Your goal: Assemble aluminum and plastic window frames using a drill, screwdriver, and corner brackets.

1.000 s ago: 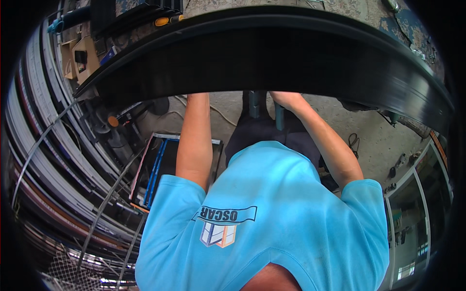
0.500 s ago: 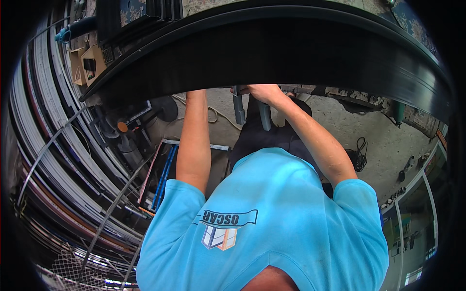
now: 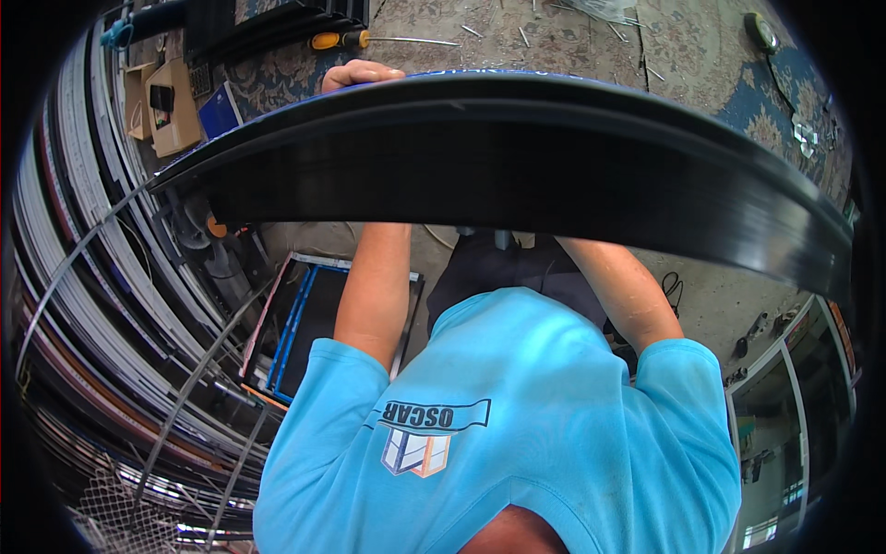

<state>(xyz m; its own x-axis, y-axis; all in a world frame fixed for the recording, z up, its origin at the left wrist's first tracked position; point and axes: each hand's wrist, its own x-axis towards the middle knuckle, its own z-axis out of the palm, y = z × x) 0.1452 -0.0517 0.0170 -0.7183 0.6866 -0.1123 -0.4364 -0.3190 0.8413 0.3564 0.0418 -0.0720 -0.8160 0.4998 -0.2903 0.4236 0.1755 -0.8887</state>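
Long black profile (image 3: 517, 157), glossy, bowed across the upper view, is gripped at its top edge by curled fingers of the left hand (image 3: 360, 74). Right hand is hidden behind it; grip cannot be told. Patterned carpet (image 3: 572, 37) beyond, screwdriver (image 3: 369, 40) lying there. Stacked profiles (image 3: 74, 277) at left.

Long profile bar (image 3: 517, 157) black with a blue upper edge; shirt (image 3: 517, 434) plain turquoise with a printed emblem; screwdriver (image 3: 341, 40) handle orange and black; carpet (image 3: 701, 46) blue-beige patterned.
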